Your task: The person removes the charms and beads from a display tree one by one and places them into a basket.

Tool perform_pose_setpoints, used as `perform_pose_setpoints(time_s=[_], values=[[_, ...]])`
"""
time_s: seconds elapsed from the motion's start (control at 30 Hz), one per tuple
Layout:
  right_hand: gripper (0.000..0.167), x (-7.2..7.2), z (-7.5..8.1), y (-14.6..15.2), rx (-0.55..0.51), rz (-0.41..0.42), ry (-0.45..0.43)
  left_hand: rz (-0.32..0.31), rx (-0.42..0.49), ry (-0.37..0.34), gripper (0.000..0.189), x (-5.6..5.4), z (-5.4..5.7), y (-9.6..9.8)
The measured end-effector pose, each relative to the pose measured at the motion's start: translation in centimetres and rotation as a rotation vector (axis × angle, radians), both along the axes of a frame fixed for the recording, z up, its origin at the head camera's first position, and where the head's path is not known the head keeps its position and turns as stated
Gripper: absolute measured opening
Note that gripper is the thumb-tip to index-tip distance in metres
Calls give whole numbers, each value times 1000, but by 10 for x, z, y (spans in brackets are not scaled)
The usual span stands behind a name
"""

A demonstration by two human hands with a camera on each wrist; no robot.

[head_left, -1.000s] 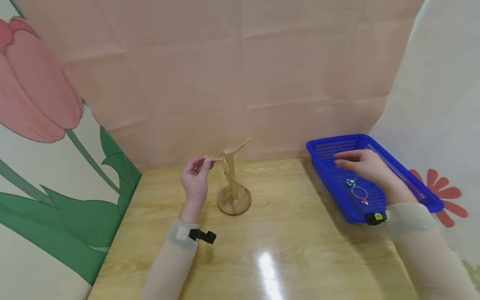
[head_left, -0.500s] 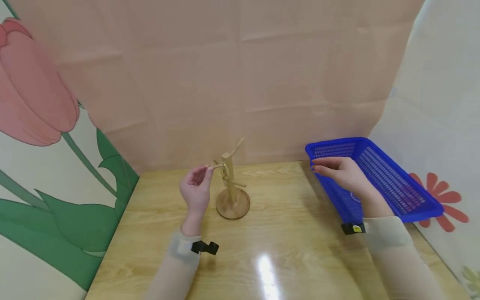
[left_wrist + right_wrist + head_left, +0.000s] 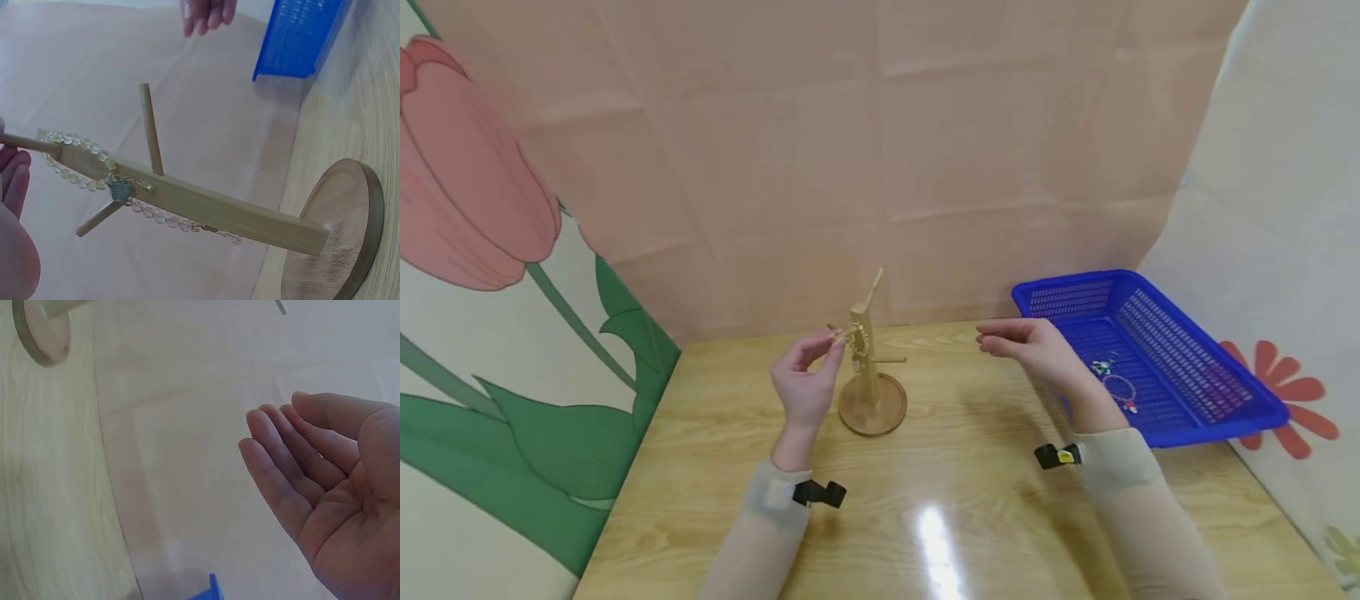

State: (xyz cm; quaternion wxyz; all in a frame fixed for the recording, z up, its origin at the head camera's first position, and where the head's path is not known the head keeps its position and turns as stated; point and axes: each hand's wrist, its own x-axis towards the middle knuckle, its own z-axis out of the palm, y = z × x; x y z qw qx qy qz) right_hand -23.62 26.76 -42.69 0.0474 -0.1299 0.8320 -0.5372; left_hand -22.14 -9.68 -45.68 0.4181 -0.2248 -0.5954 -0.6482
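A wooden jewelry stand (image 3: 867, 367) with a round base (image 3: 347, 231) and several pegs stands upright left of the table's middle. With thumb and fingers my left hand (image 3: 807, 383) pinches the end of its upper peg (image 3: 28, 144). A beaded bracelet (image 3: 78, 181) of pale yellow beads hangs around that peg against the post. Pinkish beads (image 3: 159, 217) hang along the post below, near a round teal charm (image 3: 120, 190). My right hand (image 3: 1037, 354) is in the air between stand and basket, its fingers loosely bent and nothing in them.
At the right stands a blue plastic basket (image 3: 1202, 333). In it lie a beaded bracelet (image 3: 1120, 387) with a red and white charm and a small green and white piece (image 3: 1101, 367). Behind the table (image 3: 985, 500) hangs a pinkish cloth (image 3: 940, 167).
My right hand has moved left, from over the basket to the space beside it. The stand has turned a little, its pegs now at other angles, while my left hand keeps its pinch.
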Motion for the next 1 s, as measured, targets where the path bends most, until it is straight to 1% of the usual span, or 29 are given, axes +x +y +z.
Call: perform_pose_setpoints(time_s=[0.13,0.27,0.47,0.6,0.73,0.87,1.0], values=[[40,-1,-3,-10,-43,-2,-39,18,-39,48,15,-1,1,4],[39,-2,-6,-16,-71,15,-47,27,-79,85,17,-1,2,10],[39,-3,-8,-20,-78,32,-48,44,-122,117,22,-1,0,15],[39,-4,-10,-21,-82,43,-47,50,-155,131,21,-1,-1,15],[39,-3,-10,-22,-83,59,-42,41,-197,132,20,0,-2,16],[40,-3,-12,-20,-82,76,-48,14,-240,149,22,2,-1,17],[39,-4,-14,-19,-76,87,-43,-5,-252,167,23,2,1,19]])
